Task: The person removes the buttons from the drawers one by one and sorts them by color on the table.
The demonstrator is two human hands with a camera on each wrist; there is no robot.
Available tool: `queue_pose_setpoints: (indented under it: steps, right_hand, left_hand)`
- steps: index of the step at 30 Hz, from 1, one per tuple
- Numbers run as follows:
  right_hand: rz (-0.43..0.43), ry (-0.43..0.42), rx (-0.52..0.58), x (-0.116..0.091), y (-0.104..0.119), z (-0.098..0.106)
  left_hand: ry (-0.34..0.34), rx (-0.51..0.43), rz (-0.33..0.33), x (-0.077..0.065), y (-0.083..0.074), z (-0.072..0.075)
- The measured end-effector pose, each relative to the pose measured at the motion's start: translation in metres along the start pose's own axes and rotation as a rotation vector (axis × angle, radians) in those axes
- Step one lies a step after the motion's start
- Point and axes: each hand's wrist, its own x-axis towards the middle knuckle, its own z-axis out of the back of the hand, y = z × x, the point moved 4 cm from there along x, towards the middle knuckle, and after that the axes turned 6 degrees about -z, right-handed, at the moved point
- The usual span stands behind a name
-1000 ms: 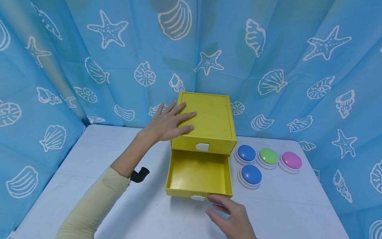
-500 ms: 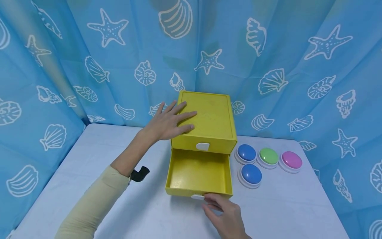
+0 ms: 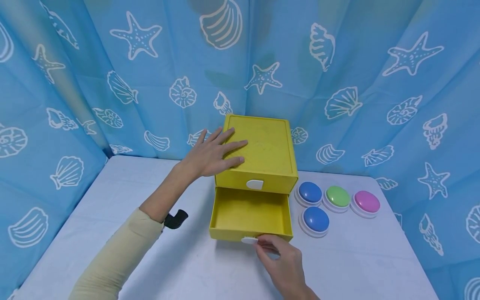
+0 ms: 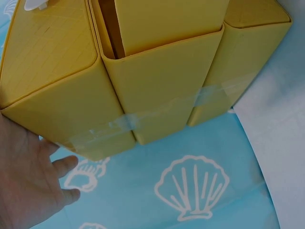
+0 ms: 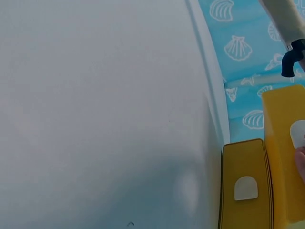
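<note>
Creased pale beige left sleeve (image 3: 116, 254), black bent piece (image 3: 177, 219) near its end

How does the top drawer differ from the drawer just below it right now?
The top drawer sits closed, while the lower drawer is pulled out.
The top drawer shows only its front; the lower drawer also shows its floor and side walls.
The top drawer's handle is untouched, while the right hand has its fingers on the lower drawer's handle.
Both are yellow with a white handle.
</note>
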Motion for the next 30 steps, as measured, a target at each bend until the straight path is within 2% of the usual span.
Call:
queue_pose_setpoints:
  steps: [11, 23, 30]
  right_hand:
    - [0.078, -0.049, 0.042, 0.016, -0.005, 0.001]
    - [0.07, -0.034, 0.08, 0.029, -0.008, -0.002]
    - [0.106, -0.042, 0.088, 0.041, -0.009, -0.004]
  left_hand:
    - [-0.004, 0.007, 0.0, 0.0, -0.001, 0.0]
    - [0.0, 0.013, 0.004, 0.0, -0.001, 0.0]
    - [0.002, 0.017, 0.004, 0.001, -0.001, 0.0]
